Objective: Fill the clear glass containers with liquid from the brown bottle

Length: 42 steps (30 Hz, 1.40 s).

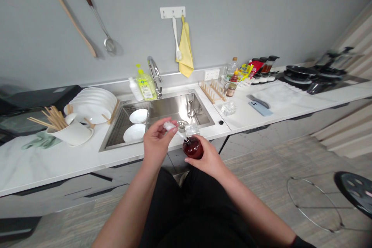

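Note:
My right hand (209,157) is wrapped around a dark red-brown bottle (192,148), held in front of the counter edge. The bottle's narrow mouth points up and tilts slightly away. In the fingers of my left hand (158,135) is a white pump head (169,126), pinched from the side. Its pale stem slants down to the right toward the bottle's mouth; whether the tip is inside I cannot tell. Just behind the bottle a clear glass container (192,129) stands at the sink's front rim.
The steel sink (171,106) lies ahead, with two white bowls (135,133) on its left side. Soap bottles (145,85) stand by the faucet (155,75). Left are stacked plates (94,104) and a chopstick holder (74,133); right, a phone (260,108) and a stool (356,192).

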{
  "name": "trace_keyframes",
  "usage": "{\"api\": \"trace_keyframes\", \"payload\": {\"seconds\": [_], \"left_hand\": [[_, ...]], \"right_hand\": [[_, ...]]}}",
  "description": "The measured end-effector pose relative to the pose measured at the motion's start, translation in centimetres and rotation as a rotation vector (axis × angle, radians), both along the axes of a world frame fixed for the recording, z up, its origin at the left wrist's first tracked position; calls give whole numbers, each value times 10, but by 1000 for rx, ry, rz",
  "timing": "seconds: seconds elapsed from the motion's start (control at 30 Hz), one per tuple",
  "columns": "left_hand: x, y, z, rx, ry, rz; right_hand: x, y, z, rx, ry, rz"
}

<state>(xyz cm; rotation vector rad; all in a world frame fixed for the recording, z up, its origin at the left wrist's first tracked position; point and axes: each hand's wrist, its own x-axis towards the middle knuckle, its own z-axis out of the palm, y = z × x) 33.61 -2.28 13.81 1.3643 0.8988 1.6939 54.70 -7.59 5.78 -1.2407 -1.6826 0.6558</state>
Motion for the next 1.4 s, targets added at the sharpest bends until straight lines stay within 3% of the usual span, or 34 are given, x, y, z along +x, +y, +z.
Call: {"api": "trace_keyframes", "payload": {"seconds": [0.23,0.4,0.47,0.57,0.77,0.9,1.13,1.4], "left_hand": [[1,1,-4,-39,-49,-37],[0,21,-21,-76,-222,24],[2,36,-33,-119,-295,47],[12,59,-50,-164,-298,64],[50,91,-70,-130,-62,-22],[61,102,-81,-96,120,-14],[56,104,-86,25,434,31],[58,107,-87,140,638,-67]], "right_hand": [[-1,-1,0,-30,-9,3],[17,6,-11,44,51,6],[44,18,-20,95,127,-38],[105,48,-33,155,264,-241],[238,128,-44,313,315,-603],[283,164,-58,316,250,-737],[294,194,-91,236,191,-813],[291,200,-95,207,180,-778]]}}
